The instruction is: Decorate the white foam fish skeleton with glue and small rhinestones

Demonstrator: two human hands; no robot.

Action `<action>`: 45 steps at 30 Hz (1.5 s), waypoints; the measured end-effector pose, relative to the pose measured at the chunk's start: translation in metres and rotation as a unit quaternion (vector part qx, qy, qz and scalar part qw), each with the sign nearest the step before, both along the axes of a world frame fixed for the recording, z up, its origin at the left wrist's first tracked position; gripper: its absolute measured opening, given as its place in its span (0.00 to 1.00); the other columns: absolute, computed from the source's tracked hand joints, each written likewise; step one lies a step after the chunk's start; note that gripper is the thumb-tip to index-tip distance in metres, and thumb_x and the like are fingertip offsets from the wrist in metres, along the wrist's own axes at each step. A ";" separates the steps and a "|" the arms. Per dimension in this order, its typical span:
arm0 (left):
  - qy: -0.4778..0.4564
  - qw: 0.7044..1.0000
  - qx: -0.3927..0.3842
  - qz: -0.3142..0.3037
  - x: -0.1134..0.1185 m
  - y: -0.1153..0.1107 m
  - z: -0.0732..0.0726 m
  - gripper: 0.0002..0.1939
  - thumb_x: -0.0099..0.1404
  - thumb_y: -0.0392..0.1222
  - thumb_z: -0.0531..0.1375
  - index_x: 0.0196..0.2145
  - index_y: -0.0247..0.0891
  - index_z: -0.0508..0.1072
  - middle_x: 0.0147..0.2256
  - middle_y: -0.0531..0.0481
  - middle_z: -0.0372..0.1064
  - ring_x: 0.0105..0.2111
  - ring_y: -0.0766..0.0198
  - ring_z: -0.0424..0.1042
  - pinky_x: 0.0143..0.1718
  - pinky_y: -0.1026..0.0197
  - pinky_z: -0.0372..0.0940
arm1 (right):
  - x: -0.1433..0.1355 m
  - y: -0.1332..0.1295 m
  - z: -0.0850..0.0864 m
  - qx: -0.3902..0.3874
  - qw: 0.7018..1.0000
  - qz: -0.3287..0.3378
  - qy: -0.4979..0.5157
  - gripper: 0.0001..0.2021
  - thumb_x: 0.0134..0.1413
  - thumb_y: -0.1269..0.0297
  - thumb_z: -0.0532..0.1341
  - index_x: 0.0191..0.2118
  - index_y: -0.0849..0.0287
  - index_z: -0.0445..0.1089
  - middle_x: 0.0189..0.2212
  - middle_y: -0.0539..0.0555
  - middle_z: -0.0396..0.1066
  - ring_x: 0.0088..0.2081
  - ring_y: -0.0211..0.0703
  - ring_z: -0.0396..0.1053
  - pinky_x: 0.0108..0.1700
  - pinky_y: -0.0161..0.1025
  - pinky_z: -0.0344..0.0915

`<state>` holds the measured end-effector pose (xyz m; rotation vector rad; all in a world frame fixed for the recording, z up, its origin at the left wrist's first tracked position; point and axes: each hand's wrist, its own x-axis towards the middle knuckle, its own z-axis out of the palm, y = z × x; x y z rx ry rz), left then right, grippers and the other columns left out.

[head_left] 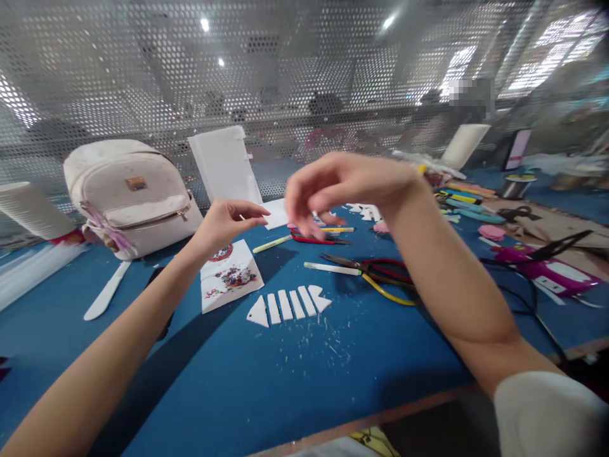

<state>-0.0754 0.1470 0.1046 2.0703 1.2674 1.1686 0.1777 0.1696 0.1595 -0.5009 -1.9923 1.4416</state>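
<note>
My left hand (233, 223) hovers above a paper sheet (209, 298) that bears small multicoloured bits. Its fingers are stretched out, with a narrow gap to the thumb and nothing visible between them. My right hand (340, 187) is raised over the middle of the table, fingers loosely bent and apart, holding nothing visible; it is slightly blurred. Below, white flat pieces (286, 306) lie in a fish-shaped row, the pointed head piece at left and the tail piece at right. Close by are a pale marker (332, 269) and pliers (380, 270) with red and yellow handles.
A pale backpack (137, 203) stands at the back left, beside stacked paper cups (33, 209). A white plastic knife (107, 292) lies before it. White crumbs (328, 352) dot the blue table (214, 406). At right are a purple glue gun (547, 270) and a black cable (528, 292).
</note>
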 end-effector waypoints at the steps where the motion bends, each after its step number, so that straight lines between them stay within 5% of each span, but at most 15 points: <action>1: -0.017 1.000 0.017 0.020 0.004 -0.001 -0.003 0.15 0.55 0.48 0.69 0.34 0.34 0.82 0.33 0.45 0.80 0.32 0.59 0.76 0.34 0.62 0.68 | -0.010 0.005 -0.005 -0.036 0.999 -0.010 -0.004 0.07 0.61 0.64 0.64 0.38 0.65 0.72 0.29 0.50 0.73 0.32 0.38 0.74 0.28 0.29 0.64; 5: -0.100 0.985 0.088 0.111 0.018 -0.006 -0.028 0.13 0.63 0.46 0.62 0.39 0.34 0.80 0.38 0.44 0.79 0.36 0.59 0.76 0.38 0.60 0.68 | -0.065 0.022 -0.059 -0.192 0.951 -0.189 0.154 0.09 0.63 0.61 0.58 0.34 0.59 0.62 0.23 0.45 0.64 0.23 0.30 0.64 0.22 0.25 0.57; 9: -0.113 0.983 0.089 0.113 0.020 -0.022 -0.063 0.08 0.63 0.43 0.63 0.35 0.38 0.80 0.36 0.48 0.79 0.34 0.60 0.75 0.38 0.59 0.69 | -0.087 0.016 -0.119 -0.193 0.951 -0.172 0.171 0.12 0.63 0.54 0.54 0.36 0.57 0.60 0.24 0.44 0.61 0.21 0.31 0.62 0.21 0.27 0.57; 13: -0.116 0.987 0.078 0.075 0.014 -0.039 -0.086 0.05 0.64 0.39 0.62 0.35 0.41 0.80 0.38 0.48 0.78 0.41 0.59 0.76 0.44 0.57 0.71 | -0.076 0.004 -0.144 -0.149 0.965 -0.139 0.163 0.13 0.62 0.50 0.55 0.39 0.56 0.62 0.26 0.46 0.63 0.24 0.34 0.65 0.20 0.28 0.56; 15: -0.118 0.988 0.076 0.059 0.011 -0.044 -0.091 0.05 0.64 0.38 0.63 0.34 0.42 0.80 0.41 0.47 0.77 0.44 0.58 0.76 0.46 0.57 0.71 | -0.071 0.002 -0.148 -0.120 0.973 -0.125 0.152 0.12 0.63 0.52 0.57 0.40 0.56 0.63 0.31 0.48 0.64 0.29 0.35 0.67 0.23 0.29 0.59; 18: -0.113 0.988 0.087 0.062 0.009 -0.050 -0.092 0.06 0.64 0.37 0.63 0.36 0.44 0.81 0.41 0.47 0.75 0.45 0.58 0.75 0.43 0.58 0.73 | -0.068 0.000 -0.150 0.036 0.994 -0.074 0.078 0.09 0.66 0.57 0.55 0.45 0.57 0.64 0.40 0.52 0.66 0.37 0.37 0.68 0.32 0.32 0.65; 22: -0.105 0.989 0.080 0.062 0.008 -0.055 -0.091 0.07 0.65 0.35 0.63 0.35 0.47 0.81 0.39 0.48 0.75 0.43 0.59 0.75 0.40 0.59 0.74 | -0.063 -0.001 -0.148 0.154 0.988 -0.027 0.017 0.09 0.68 0.62 0.55 0.49 0.59 0.66 0.47 0.56 0.69 0.48 0.41 0.69 0.46 0.39 0.67; 32: -0.112 0.987 0.002 0.119 0.004 -0.044 -0.094 0.03 0.63 0.40 0.65 0.32 0.47 0.79 0.34 0.50 0.76 0.38 0.58 0.77 0.34 0.60 0.75 | -0.055 0.011 -0.147 0.142 0.987 -0.080 0.002 0.03 0.63 0.69 0.62 0.40 0.57 0.72 0.39 0.52 0.72 0.39 0.38 0.69 0.41 0.36 0.67; 45: -0.112 0.990 -0.008 0.083 0.005 -0.051 -0.094 0.05 0.63 0.38 0.65 0.34 0.48 0.80 0.34 0.52 0.76 0.31 0.61 0.76 0.34 0.62 0.75 | -0.056 0.007 -0.151 0.131 0.989 -0.063 0.000 0.02 0.61 0.70 0.64 0.36 0.59 0.73 0.35 0.50 0.71 0.36 0.36 0.68 0.38 0.34 0.65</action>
